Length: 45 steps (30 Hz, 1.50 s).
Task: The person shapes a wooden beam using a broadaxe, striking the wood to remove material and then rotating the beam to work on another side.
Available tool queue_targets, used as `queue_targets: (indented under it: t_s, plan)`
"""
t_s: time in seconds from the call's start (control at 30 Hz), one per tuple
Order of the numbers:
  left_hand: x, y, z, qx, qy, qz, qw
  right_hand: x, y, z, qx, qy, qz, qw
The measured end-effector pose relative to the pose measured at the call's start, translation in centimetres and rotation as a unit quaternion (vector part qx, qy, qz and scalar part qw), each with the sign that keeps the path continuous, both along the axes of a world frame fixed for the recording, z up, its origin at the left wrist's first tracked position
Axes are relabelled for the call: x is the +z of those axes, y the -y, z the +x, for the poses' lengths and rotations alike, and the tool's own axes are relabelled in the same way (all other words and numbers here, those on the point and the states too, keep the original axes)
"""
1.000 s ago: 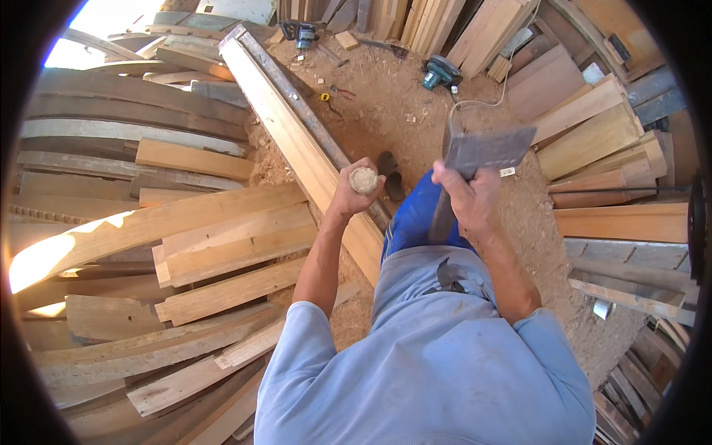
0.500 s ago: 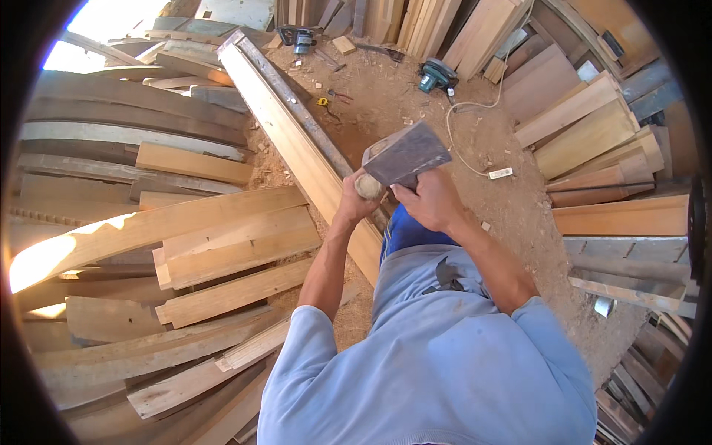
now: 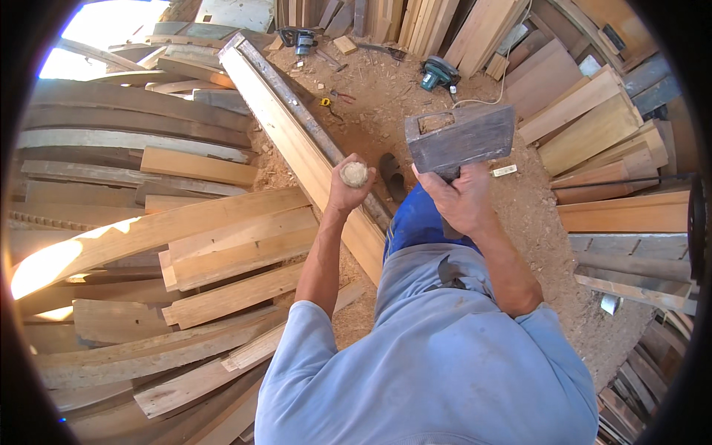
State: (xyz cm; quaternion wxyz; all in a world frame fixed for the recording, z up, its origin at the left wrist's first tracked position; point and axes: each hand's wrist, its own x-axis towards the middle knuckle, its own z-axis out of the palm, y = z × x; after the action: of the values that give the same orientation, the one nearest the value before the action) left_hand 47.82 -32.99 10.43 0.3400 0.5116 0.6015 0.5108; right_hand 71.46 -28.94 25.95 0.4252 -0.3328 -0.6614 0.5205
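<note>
Around a round wooden handle (image 3: 354, 174), whose pale, worn end faces up, the fingers of my left hand (image 3: 346, 194) are wrapped. The rest of that tool is hidden below the fist. My right hand (image 3: 463, 199) grips a tool with a broad, dark grey, flat-sided head (image 3: 460, 139), which has a slot-like opening near its left end. Its exact kind I cannot tell. The two hands are apart, the left one above a long light wooden beam (image 3: 285, 137) and the right one over my blue-clad leg (image 3: 417, 221).
Boards (image 3: 245, 248) lie stacked on the left, with more timber (image 3: 589, 119) on the right. On the dusty floor are two power tools (image 3: 439, 73) (image 3: 300, 40), a hammer (image 3: 331, 61), pliers (image 3: 343, 96), a yellow tape measure (image 3: 326, 102) and a white power strip (image 3: 504, 170) near a cord.
The grey-headed tool has moved right, away from the wooden handle, and its broad side now faces up. My left hand has shifted slightly left. A dark shoe has come into view between them.
</note>
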Motion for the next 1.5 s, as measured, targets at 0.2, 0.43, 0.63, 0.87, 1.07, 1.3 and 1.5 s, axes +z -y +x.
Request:
queue_targets:
  t_s: [0.2,0.43,0.63,0.87,1.07,1.3,1.5]
  plan:
    - [-0.2,0.1,0.0,-0.018,-0.053,0.005,0.998,0.8,-0.1,0.0,-0.073,-0.012,0.051,0.996]
    - [-0.4,-0.6,0.6,-0.038,-0.025,-0.004,0.999,-1.6,-0.5,-2.3,-0.046,0.075,0.104,0.991]
    - [-0.9,-0.7,1.5,-0.041,-0.047,-0.032,0.998,-6.0,-3.4,-2.9,0.053,0.469,0.115,0.874]
    - [-2.2,0.3,0.5,-0.056,-0.059,-0.038,0.996,-8.0,-1.3,-3.8,0.009,0.253,0.146,0.956]
    - [-2.9,1.2,1.2,-0.02,-0.035,-0.03,0.999,-6.5,-1.8,-3.5,0.064,0.42,0.014,0.905]
    - [-3.0,-0.3,-0.6,0.123,-0.03,0.033,0.991,-5.9,-0.5,-2.0,0.024,0.149,-0.017,0.988]
    - [-1.2,-0.3,-0.1,0.048,-0.013,-0.025,0.998,-2.6,-1.0,-0.9,0.006,0.073,0.001,0.997]
